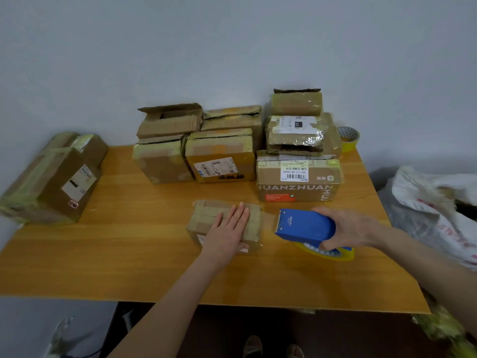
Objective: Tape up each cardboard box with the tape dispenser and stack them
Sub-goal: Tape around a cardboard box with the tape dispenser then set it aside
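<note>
A small cardboard box (206, 215) lies in the middle of the wooden table (129, 254). My left hand (229, 231) rests flat on its top, fingers together and stretched out. Just right of the box, my right hand (346, 226) grips a blue tape dispenser (304, 224) with a yellow tape roll under it. A strip of clear tape runs from the dispenser's front edge to the box's right side. Behind stand several more cardboard boxes (219, 161) in stacks against the wall, one with open flaps (170, 120).
Two larger taped boxes (51, 182) sit stacked at the table's left edge. A spare yellow tape roll (348, 138) stands at the back right. A white sack (433, 210) lies off the table's right side. The "HUANZHUAN" box (296, 182) is close behind the dispenser.
</note>
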A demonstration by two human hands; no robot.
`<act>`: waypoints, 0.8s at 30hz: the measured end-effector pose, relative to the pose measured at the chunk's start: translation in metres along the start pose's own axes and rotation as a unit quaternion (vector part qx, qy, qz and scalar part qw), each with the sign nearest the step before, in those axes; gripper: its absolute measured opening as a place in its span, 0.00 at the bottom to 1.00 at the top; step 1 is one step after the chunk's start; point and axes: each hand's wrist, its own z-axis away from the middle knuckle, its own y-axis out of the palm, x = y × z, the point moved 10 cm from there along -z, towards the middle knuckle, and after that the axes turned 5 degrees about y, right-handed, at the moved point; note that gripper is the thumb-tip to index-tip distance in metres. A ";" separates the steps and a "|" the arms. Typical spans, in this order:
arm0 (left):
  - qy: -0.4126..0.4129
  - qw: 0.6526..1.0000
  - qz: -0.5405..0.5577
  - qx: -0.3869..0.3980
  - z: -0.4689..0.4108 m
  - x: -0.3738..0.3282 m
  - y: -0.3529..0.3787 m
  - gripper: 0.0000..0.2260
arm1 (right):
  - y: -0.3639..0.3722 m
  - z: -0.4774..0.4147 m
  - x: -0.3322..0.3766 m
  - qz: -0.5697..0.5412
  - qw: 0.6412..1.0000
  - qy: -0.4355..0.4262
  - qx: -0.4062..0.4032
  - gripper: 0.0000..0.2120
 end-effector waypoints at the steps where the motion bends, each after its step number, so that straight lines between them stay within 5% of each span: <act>1: 0.000 1.000 0.003 -0.002 0.000 0.000 0.000 0.40 | 0.003 -0.001 0.000 0.016 1.000 0.005 0.000 0.35; 24: 0.027 0.999 0.032 -0.023 -0.001 -0.001 0.006 0.40 | 0.001 -0.046 0.039 0.042 0.994 0.064 0.083 0.24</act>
